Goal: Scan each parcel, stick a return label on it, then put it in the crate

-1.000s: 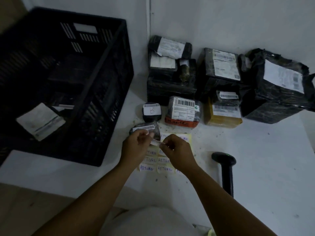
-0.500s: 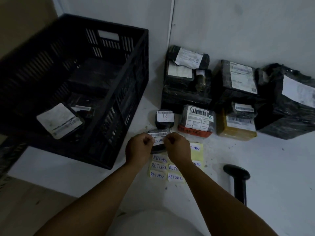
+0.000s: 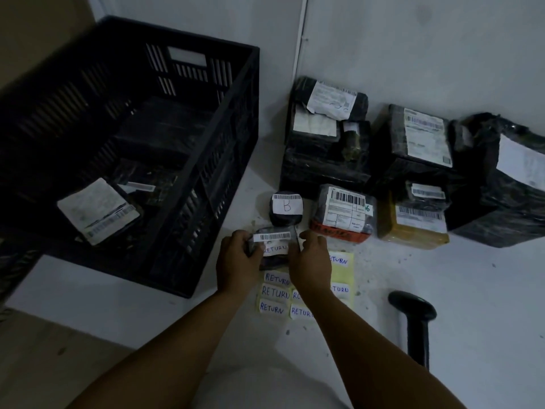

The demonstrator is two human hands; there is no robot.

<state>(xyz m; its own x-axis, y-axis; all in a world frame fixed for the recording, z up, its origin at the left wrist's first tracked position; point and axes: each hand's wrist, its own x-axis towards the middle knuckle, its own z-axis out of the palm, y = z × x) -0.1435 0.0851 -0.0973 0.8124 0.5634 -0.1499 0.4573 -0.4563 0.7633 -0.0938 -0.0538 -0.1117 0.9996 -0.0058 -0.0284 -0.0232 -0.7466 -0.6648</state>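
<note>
A small black parcel with a barcode strip lies on the white table in front of me. A white RETURN label sits on its top. My left hand grips the parcel's left side. My right hand holds its right side, fingers at the label's edge. Under my hands lies a yellow sheet of RETURN labels. The black crate stands at the left with a couple of labelled parcels inside.
Several wrapped parcels are stacked against the wall: a round one marked B, a barcoded one, a yellow one and big black ones. A black hand scanner lies at the right on the table.
The RETURN label that my hands held above the sheet is now on the small parcel. Both hands moved forward onto the parcel's sides. The view shifted left.
</note>
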